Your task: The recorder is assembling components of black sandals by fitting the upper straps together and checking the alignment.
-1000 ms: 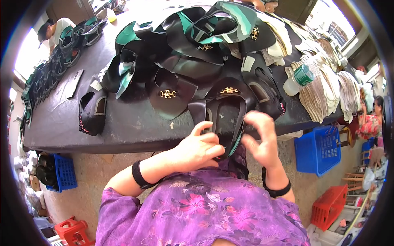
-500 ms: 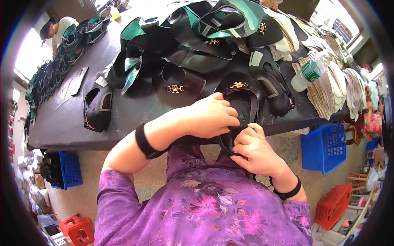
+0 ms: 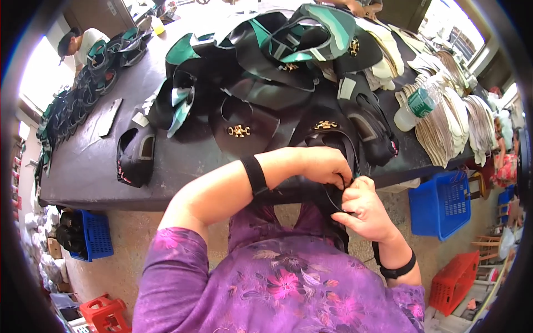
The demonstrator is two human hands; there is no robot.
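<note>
A black shoe upper [image 3: 311,133] with a gold buckle ornament lies at the table's near edge, its back part hanging toward my lap. My left hand [image 3: 327,165] reaches across from the left, fingers pinched on the upper's black rim. Close beside it, my right hand [image 3: 362,206] is closed on the same rim, thumb pointing left. The fingertips nearly meet, and what lies exactly between them is partly hidden. Another black upper [image 3: 244,125] with a gold buckle lies flat just left. A black fabric shoe [image 3: 371,119] rests to the right.
Black and green uppers [image 3: 266,55] are heaped farther back. A second fabric shoe [image 3: 136,152] sits left. Pale layered pieces [image 3: 441,133] and a plastic bottle [image 3: 415,108] lie right. Blue crates [image 3: 438,205] flank the table [image 3: 83,177]; a person [image 3: 83,47] works far left.
Both hands have shifted right along the upper's rim, the left one also downward, now closer to the right hand. The upper's front has slid slightly away from view under my left hand.
</note>
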